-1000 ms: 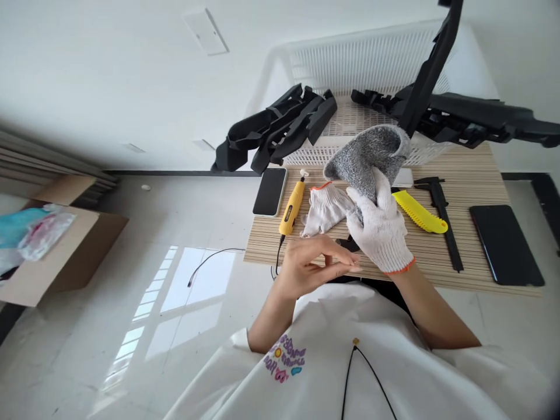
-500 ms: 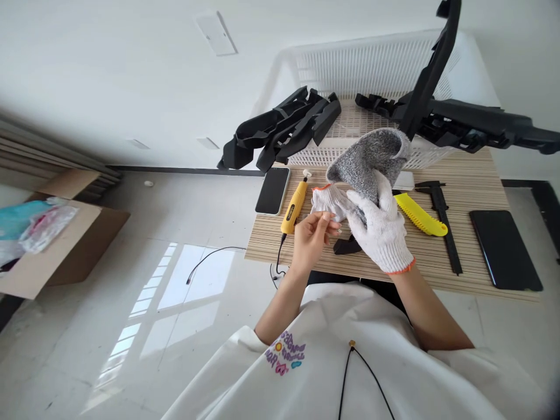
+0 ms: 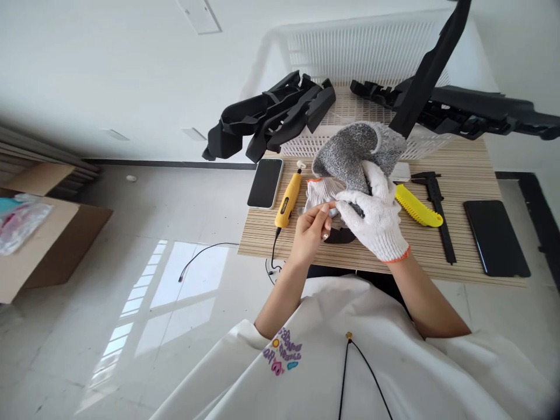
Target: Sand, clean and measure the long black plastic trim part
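Note:
My right hand (image 3: 376,216) wears a white knitted glove with an orange cuff edge. It is closed round a mottled grey cloth (image 3: 347,151), folded about a long black plastic part (image 3: 431,70) that rises to the upper right. Below the glove, a dark curved end (image 3: 340,235) shows; whether it belongs to that part I cannot tell. My left hand (image 3: 308,230) is bare, its thumb pressed against the index finger, whose tip meets the right glove's fingertips. Anything in that pinch is too small to make out. Behind it lies another white glove (image 3: 322,189).
On the striped table (image 3: 262,236) lie a yellow rotary tool (image 3: 289,200), a white-edged phone (image 3: 265,183), a yellow-handled tool (image 3: 417,205), a black caliper (image 3: 440,213) and a dark phone (image 3: 496,238). Black plastic parts (image 3: 271,114) rest across a white basket (image 3: 367,44).
My left index finger has stretched out to meet the right glove's fingertips. The right hand keeps hold of the grey cloth. The whole view has shifted slightly.

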Tool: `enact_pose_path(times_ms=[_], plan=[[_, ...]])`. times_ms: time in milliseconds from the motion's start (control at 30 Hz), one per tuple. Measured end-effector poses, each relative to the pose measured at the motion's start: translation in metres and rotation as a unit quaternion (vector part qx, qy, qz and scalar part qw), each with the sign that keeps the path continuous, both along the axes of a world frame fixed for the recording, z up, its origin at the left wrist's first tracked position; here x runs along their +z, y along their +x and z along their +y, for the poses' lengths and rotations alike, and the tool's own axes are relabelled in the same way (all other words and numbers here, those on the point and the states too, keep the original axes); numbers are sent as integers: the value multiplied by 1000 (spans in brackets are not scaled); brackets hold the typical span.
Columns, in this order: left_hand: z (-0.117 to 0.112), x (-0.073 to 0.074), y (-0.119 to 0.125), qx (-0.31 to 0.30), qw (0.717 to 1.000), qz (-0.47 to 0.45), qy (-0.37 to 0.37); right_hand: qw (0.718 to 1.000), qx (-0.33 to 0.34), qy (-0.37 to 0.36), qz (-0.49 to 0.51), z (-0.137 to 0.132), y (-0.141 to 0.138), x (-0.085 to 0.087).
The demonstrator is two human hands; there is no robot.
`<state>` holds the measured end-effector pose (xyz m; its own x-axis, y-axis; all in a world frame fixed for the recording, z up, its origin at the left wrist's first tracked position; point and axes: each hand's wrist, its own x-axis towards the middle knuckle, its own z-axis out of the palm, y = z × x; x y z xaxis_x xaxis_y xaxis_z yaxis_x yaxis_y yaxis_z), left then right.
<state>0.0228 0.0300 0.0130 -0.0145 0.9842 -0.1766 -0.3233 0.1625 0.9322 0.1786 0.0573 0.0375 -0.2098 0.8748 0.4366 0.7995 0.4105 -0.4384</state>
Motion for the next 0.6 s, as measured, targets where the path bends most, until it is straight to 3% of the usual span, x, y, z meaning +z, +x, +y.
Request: enact_pose_path(times_ms=[233, 433, 600], plan=[[-7, -3, 1, -9, 994, 99, 54, 999, -15, -29, -30, -3, -2, 5], [-13, 2, 9, -38, 995, 78, 59, 999, -4, -29, -23, -2, -2, 6], [-17, -2, 19, -85, 993, 55, 64, 1000, -14, -7, 6, 0, 0, 3]])
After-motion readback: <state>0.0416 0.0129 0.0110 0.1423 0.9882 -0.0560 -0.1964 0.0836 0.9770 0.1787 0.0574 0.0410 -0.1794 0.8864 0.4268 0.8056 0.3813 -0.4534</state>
